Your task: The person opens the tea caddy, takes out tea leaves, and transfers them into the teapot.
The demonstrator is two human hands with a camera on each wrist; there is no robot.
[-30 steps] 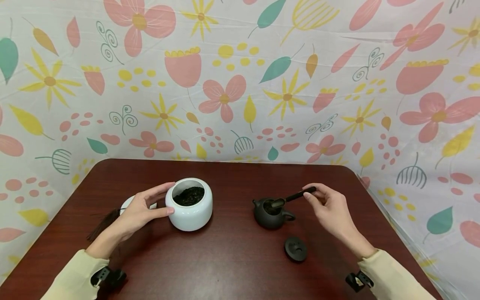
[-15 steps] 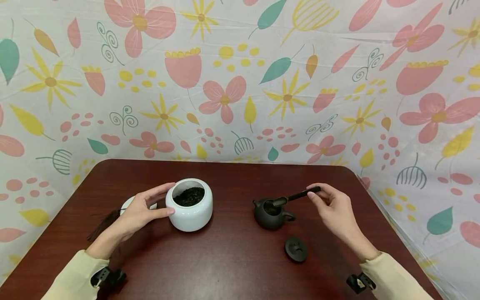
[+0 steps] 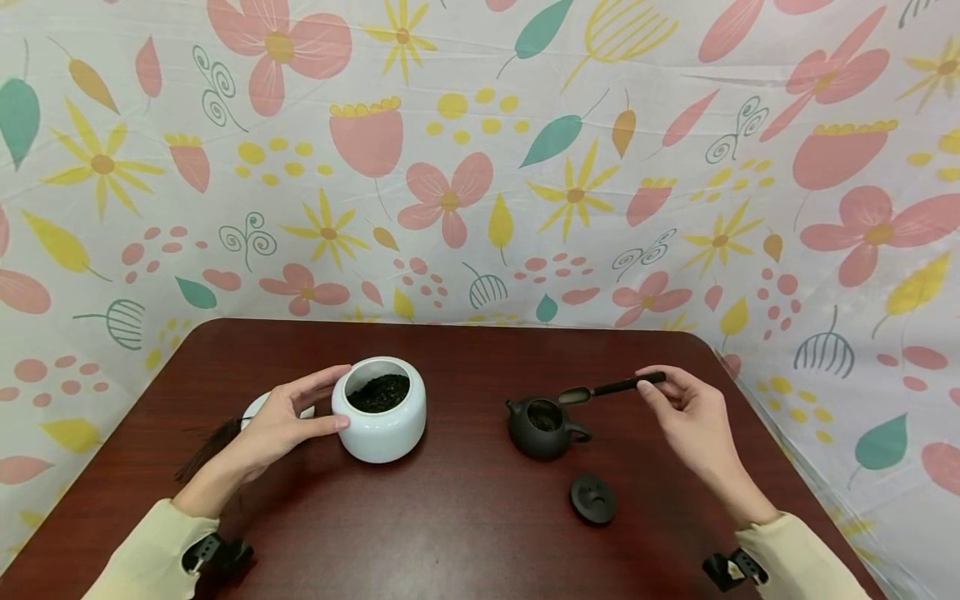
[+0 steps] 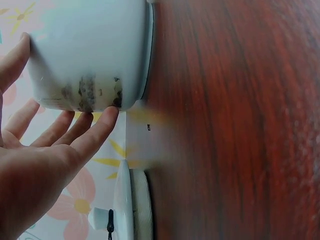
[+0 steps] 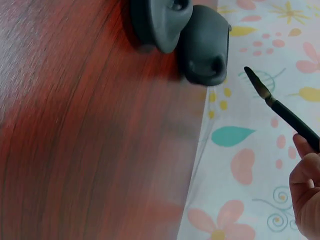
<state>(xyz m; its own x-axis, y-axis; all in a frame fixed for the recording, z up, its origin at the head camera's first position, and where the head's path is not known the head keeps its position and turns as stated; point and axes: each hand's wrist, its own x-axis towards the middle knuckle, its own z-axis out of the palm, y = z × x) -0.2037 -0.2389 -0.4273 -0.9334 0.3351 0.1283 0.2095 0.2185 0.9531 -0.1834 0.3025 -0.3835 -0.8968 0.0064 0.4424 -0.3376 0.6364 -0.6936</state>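
Observation:
A white ceramic jar holding dark tea leaves stands upright on the table. My left hand holds its left side, thumb and fingertips spread about the wall, as the left wrist view also shows. My right hand pinches a tea scoop by the end of its dark handle. The scoop's bowl hangs just above and right of the mouth of a small dark teapot. Tea leaves lie inside the uncovered pot. In the right wrist view the scoop is apart from the teapot.
The dark round teapot lid lies in front of the pot. Behind my left hand is the jar's white lid, partly hidden, with a brown tassel. A flower-patterned cloth hangs behind the reddish-brown table.
My right hand has drawn the tea scoop to the right and up, so its bowl has come out of the teapot's mouth. The left hand and the jar have stayed still.

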